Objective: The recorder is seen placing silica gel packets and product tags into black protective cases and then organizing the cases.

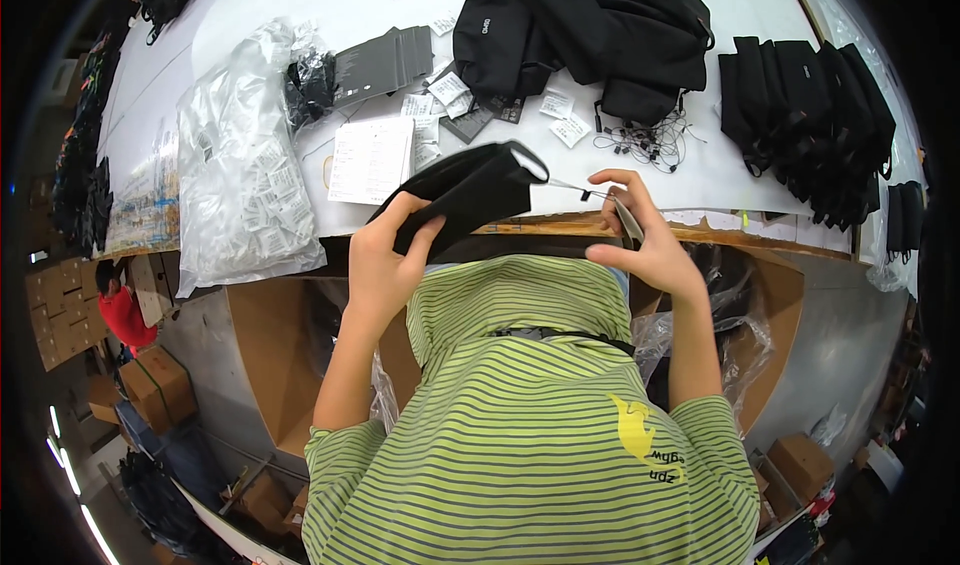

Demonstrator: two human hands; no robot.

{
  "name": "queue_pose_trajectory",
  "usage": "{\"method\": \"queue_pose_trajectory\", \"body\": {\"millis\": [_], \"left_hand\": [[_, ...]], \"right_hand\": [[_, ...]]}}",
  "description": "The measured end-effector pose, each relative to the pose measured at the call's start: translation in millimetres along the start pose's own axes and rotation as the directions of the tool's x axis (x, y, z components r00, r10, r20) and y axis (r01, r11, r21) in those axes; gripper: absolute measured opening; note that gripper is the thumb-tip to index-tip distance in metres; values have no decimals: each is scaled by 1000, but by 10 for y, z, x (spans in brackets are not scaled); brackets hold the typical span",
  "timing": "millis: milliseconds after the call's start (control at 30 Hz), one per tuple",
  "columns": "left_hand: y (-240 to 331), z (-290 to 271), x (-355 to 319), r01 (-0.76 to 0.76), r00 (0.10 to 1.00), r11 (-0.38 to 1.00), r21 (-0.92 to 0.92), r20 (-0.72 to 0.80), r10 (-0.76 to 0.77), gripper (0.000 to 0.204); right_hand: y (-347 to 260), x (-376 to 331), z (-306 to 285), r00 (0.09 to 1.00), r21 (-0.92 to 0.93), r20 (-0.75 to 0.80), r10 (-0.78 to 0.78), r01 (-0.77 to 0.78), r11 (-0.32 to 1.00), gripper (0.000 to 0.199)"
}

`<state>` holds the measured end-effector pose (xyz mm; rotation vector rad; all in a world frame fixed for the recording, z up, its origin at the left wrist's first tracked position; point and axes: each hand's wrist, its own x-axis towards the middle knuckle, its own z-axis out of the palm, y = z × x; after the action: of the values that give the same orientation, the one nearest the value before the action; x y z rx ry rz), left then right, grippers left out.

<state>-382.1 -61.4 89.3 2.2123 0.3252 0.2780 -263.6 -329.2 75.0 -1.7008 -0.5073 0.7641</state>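
My left hand grips a black fabric pouch between thumb and fingers, just above the table's front edge. A loop of black strap stands up at the pouch's right end. In my right hand is a hang tag, seen nearly edge-on between thumb and fingers. A thin cord with a small black piece on it runs from the tag toward the strap loop. Whether the cord passes through the loop is too small to tell.
On the white table lie a clear bag of white packets, dark cards, a white card stack, loose packets, tangled black cords, black bags and a row of black pouches. Cardboard boxes stand underneath.
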Motion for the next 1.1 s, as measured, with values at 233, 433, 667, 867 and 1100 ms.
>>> {"method": "queue_pose_trajectory", "body": {"millis": [233,433,667,867,1100], "left_hand": [[-77,-85,-199,163,960,984,65,221,-174,22],[105,-116,-249,257,671,958,-128,737,-81,22],[118,-95,-197,241,611,961,-137,791,-40,21],[115,-76,-194,127,622,982,-139,782,30,21],[147,-117,-108,66,610,985,-161,788,88,20]], "right_hand": [[121,-52,-579,951,-95,-297,-91,65,993,10],[475,314,-10,841,922,-387,379,344,178,20],[265,583,512,927,984,-123,354,67,166,35],[139,683,611,853,929,-264,451,98,358,37],[164,661,599,938,911,-181,295,48,409,38]]}}
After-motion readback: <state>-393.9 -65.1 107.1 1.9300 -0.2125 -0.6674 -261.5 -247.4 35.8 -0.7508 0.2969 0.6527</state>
